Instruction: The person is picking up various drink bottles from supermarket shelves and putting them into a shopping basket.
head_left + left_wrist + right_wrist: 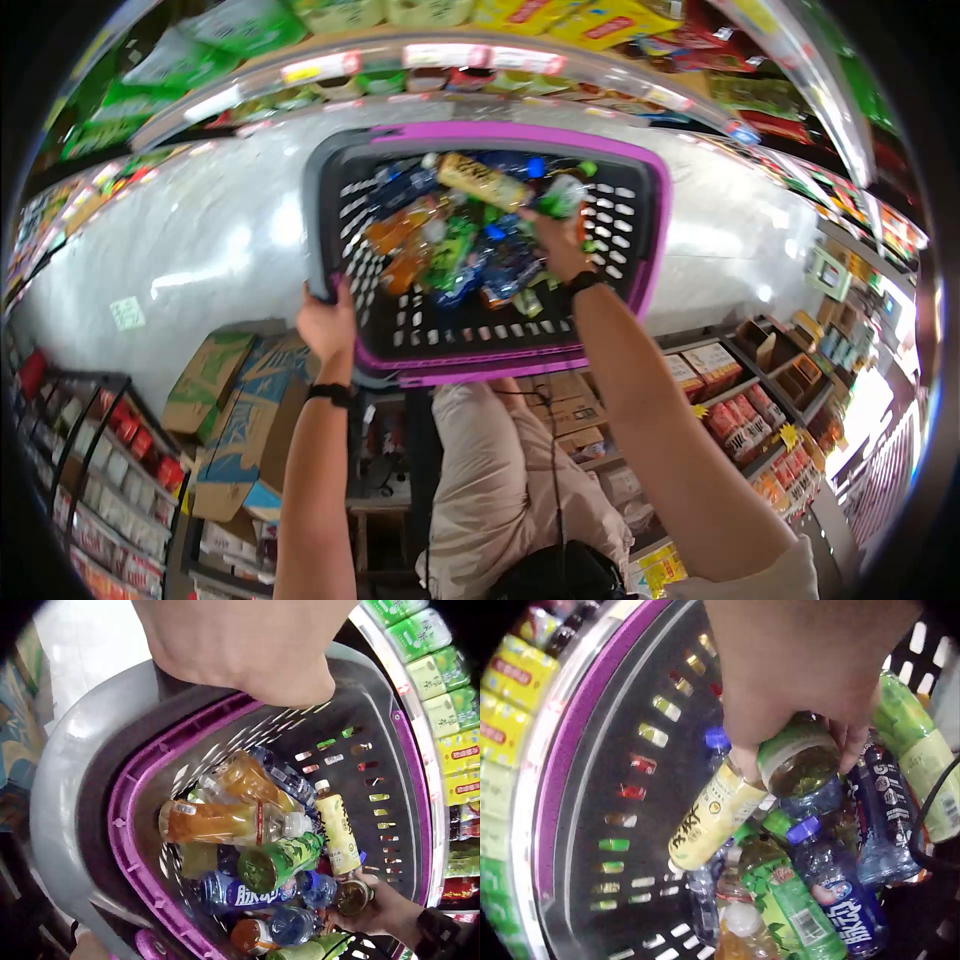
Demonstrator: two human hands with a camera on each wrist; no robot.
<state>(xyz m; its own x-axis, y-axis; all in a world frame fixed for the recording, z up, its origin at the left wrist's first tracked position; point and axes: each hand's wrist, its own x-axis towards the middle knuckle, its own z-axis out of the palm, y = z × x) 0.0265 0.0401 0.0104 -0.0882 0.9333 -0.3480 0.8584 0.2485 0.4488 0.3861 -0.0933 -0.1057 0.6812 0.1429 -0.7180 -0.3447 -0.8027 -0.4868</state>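
A grey basket with purple trim (660, 230) holds several drink bottles. My left hand (327, 322) grips the basket's rim at its left side; in the left wrist view that hand (240, 649) covers part of the rim. Inside the basket, my right hand (560, 248) has its fingers curled round a bottle with a green label (801, 759), its base facing the right wrist camera. Touching that hand is a yellow-labelled bottle (716, 814). A green bottle (279, 862) and an orange bottle (217, 823) lie among the others.
Shelves of packaged drinks (590, 20) run along the far side, across a shiny grey floor (215, 235). Cardboard boxes (250, 430) stand at lower left, racks of packets (745, 420) at lower right. The person's legs (480, 480) are just below the basket.
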